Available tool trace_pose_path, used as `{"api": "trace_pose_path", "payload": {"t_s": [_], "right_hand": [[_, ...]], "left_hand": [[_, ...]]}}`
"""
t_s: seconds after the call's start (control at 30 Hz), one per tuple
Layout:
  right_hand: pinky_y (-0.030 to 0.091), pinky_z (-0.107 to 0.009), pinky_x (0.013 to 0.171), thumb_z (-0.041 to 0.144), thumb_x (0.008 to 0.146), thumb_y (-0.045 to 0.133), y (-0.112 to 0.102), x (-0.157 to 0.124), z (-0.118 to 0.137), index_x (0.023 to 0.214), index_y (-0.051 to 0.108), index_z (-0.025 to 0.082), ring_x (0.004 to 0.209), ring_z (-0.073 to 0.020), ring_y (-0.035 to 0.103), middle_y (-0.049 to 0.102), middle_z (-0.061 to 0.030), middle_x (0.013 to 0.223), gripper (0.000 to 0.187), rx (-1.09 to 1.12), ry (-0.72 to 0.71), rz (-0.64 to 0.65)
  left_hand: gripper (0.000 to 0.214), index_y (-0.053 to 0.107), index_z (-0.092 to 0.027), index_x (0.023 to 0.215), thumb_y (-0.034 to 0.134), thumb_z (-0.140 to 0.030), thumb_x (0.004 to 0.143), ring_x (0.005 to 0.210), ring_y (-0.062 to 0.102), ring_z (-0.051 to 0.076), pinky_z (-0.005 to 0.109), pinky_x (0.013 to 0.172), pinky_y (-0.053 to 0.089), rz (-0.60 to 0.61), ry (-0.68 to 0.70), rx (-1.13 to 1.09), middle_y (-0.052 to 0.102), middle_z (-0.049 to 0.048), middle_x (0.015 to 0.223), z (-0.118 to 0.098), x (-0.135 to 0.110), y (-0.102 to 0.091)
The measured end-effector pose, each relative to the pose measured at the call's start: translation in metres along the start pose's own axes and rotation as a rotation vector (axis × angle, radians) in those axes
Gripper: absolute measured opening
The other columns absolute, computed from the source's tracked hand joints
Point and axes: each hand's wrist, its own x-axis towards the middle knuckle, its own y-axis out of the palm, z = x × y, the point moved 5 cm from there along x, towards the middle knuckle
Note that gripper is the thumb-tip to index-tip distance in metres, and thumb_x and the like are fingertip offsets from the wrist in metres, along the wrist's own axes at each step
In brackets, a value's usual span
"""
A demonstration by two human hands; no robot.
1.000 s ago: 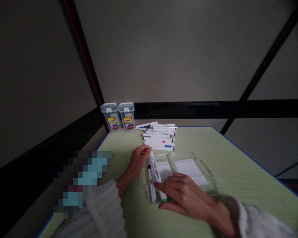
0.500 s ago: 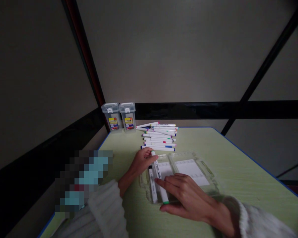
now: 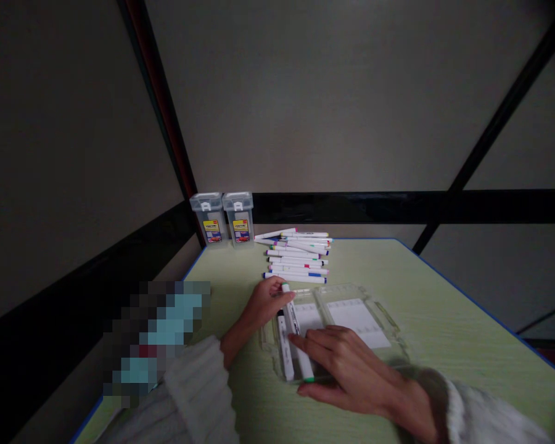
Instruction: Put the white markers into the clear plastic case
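Observation:
A white marker with green ends (image 3: 300, 353) lies lengthwise along the left part of a clear open plastic case (image 3: 374, 308). My left hand (image 3: 266, 302) is closed on its far end, pinching it between thumb and fingers. My right hand (image 3: 346, 364) is open, thumb and fingers apart; its index fingertip touches the marker's side and the thumb is near the lower green end. Beside it on the left, a white marker with a black end (image 3: 284, 351) rests in the case. Printed white paper (image 3: 354, 320) shows through the case.
Several white markers with coloured ends (image 3: 298, 262) lie in a loose stack beyond the case. Two clear lidded boxes with yellow labels (image 3: 213, 225) stand at the back left corner. A blurred-out patch (image 3: 166, 333) covers the table's left edge. Walls enclose the table's back and left.
Hardly anything differs. The whole view has shifted down very slightly; both hands and the green-ended marker keep their places.

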Motion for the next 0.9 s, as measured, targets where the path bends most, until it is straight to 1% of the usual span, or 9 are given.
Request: {"api": "trace_pose_path", "payload": {"t_s": [0.2,0.43,0.7,0.9], "right_hand": [[0.042,-0.034,0.068,0.049,0.081,0.043,-0.0006,-0.0007,0.0003,0.119,0.047,0.012,0.073,-0.0196,0.056,0.06,-0.0076,0.086,0.053,0.003,0.005,0.0],[0.043,-0.034,0.068,0.047,0.081,0.045,-0.0002,0.0012,0.0012,0.117,0.048,0.011,0.074,-0.0205,0.056,0.06,-0.0079,0.089,0.051,0.014,0.007,-0.002],[0.043,-0.032,0.067,0.047,0.082,0.044,-0.0007,0.0006,0.0003,0.118,0.047,0.012,0.074,-0.0193,0.056,0.06,-0.0081,0.09,0.05,0.04,0.006,0.01],[0.043,-0.031,0.065,0.044,0.082,0.045,-0.0007,0.0013,0.0008,0.117,0.046,0.012,0.074,-0.0199,0.056,0.059,-0.0078,0.09,0.048,0.062,0.018,0.048]], "left_hand": [[0.013,0.054,-0.013,0.07,0.06,-0.017,0.06,0.064,0.054,0.011,0.022,0.062,0.042,0.005,0.021,0.024,0.058,-0.0006,0.065,0.0028,0.0013,-0.0003],[0.013,0.054,-0.013,0.073,0.059,-0.017,0.062,0.067,0.055,0.012,0.022,0.065,0.043,0.012,0.025,0.052,0.059,0.0006,0.068,0.0059,0.001,-0.0002],[0.014,0.057,-0.014,0.073,0.061,-0.016,0.06,0.074,0.055,0.014,0.027,0.074,0.043,-0.087,0.083,0.217,0.06,0.0013,0.073,0.0056,0.0006,-0.0048],[0.017,0.057,-0.013,0.075,0.062,-0.018,0.06,0.076,0.054,0.014,0.027,0.074,0.043,-0.085,0.072,0.247,0.059,0.0025,0.076,0.0082,0.0011,-0.0053]]}}
